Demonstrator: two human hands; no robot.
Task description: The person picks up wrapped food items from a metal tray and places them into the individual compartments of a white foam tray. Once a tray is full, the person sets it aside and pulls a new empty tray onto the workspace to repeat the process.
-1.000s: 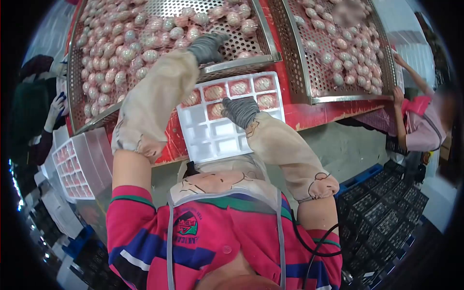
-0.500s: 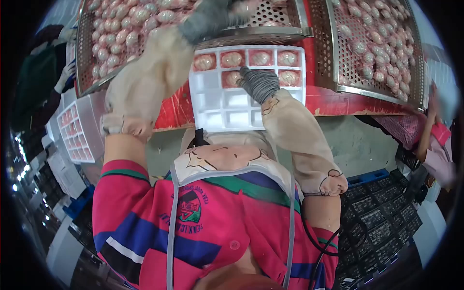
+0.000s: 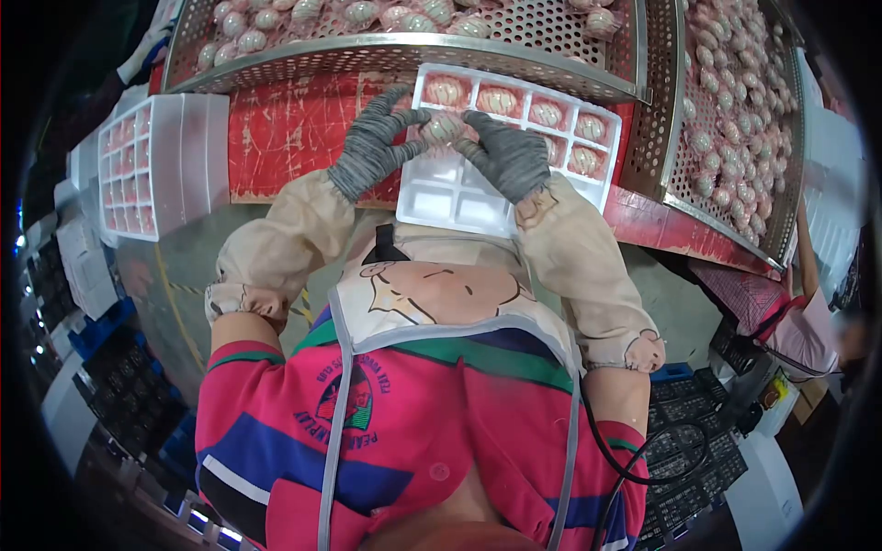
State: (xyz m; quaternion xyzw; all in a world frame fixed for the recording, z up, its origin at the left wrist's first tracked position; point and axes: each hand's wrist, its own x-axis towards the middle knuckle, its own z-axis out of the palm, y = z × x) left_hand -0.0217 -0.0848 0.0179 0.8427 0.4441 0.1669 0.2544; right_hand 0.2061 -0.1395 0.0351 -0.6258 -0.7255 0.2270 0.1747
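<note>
Head view: left hand (image 3: 378,142) and right hand (image 3: 511,154) pinch one wrapped ball (image 3: 442,129) between their fingertips, over the white tray's (image 3: 457,220) left part; the cell beneath is hard to make out. The right hand hides middle cells. Red tabletop (image 3: 285,138) spreads leftward; the picture's top edge cuts off the metal bin (image 3: 386,55).

And here we see a bright pink top (image 3: 423,413) with green, navy and white bands and a chest emblem, a grey-edged apron (image 3: 441,294) printed with cartoon figures, beige sleeve covers (image 3: 289,230), and grey ribbed knit gloves (image 3: 377,147)
</note>
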